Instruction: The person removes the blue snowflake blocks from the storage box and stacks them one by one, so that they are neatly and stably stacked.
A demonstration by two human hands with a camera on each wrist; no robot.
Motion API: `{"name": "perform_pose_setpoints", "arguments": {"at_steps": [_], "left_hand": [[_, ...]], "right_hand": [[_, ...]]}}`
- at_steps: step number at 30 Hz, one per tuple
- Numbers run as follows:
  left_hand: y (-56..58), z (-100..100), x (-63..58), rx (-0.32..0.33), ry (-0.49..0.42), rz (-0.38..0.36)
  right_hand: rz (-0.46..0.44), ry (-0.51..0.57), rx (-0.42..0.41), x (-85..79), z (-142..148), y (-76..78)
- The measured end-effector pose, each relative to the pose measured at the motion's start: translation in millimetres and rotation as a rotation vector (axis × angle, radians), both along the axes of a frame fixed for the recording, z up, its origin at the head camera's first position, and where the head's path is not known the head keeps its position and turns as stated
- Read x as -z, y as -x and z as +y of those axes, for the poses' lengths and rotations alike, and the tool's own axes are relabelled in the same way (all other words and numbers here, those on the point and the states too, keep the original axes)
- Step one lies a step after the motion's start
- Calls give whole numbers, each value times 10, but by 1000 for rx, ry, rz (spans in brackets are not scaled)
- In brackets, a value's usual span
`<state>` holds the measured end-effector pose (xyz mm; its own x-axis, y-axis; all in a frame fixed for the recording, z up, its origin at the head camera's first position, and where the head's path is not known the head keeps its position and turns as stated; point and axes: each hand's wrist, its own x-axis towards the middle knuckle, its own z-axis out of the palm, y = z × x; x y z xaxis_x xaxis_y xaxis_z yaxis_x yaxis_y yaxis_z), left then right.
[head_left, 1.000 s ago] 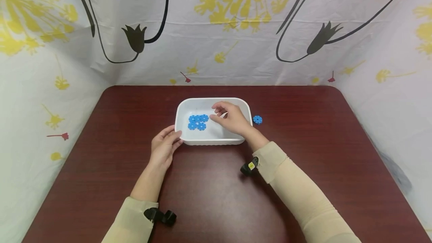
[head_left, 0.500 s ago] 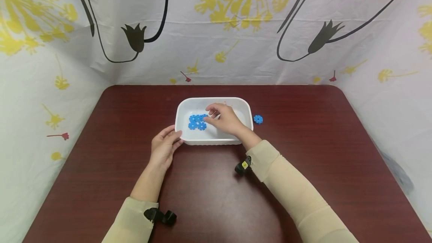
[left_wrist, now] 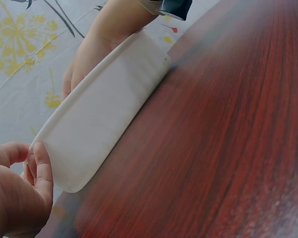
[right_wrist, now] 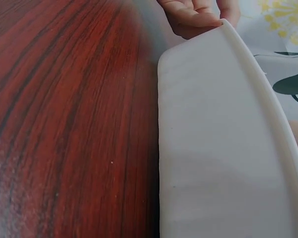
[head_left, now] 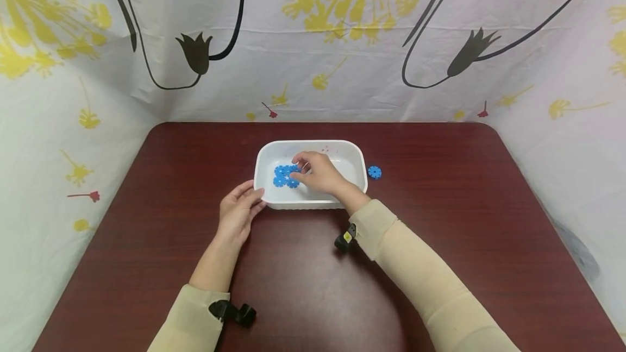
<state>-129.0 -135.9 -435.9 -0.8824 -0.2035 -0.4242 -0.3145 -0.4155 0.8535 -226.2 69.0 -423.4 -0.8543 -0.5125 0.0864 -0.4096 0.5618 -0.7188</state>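
Note:
A white plastic basin (head_left: 337, 200) stands on the table with several blue notched discs (head_left: 283, 180) in its left part. My left hand (head_left: 237, 216) grips the basin's near left corner, thumb over the rim and fingers against the outer wall; the left wrist view shows this hand (left_wrist: 25, 191) pinching the rim. Inside the basin, my right hand (head_left: 318, 174) hovers at the right side of the discs, thumb and forefinger apart and partly covering some of them. Whether its fingertips touch a disc cannot be made out. The basin wall (right_wrist: 223, 134) hides the fingertips in the right wrist view.
One more blue disc (head_left: 374, 172) lies on the dark red wooden table (head_left: 440, 189), just right of the basin. A white patterned cloth (head_left: 362, 80) hangs behind the table and along both sides.
My right hand has moved left inside the basin, from its middle to the blue discs. My left hand stays on the corner, and the basin has not visibly moved.

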Motion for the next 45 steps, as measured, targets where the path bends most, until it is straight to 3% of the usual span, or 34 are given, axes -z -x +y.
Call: {"name": "perform_pose_setpoints", "arguments": {"at_steps": [7, 22, 45], "left_hand": [[-2, 0, -7, 8, 8, -1], [-5, 3, 0, 9, 4, 6], [-5, -3, -8, 3, 3, 4]], "right_hand": [[-32, -58, -17, 17, -36, -4], [-47, -210, -181, 65, 26, -17], [-87, -288, -132, 60, 103, -1]]}}
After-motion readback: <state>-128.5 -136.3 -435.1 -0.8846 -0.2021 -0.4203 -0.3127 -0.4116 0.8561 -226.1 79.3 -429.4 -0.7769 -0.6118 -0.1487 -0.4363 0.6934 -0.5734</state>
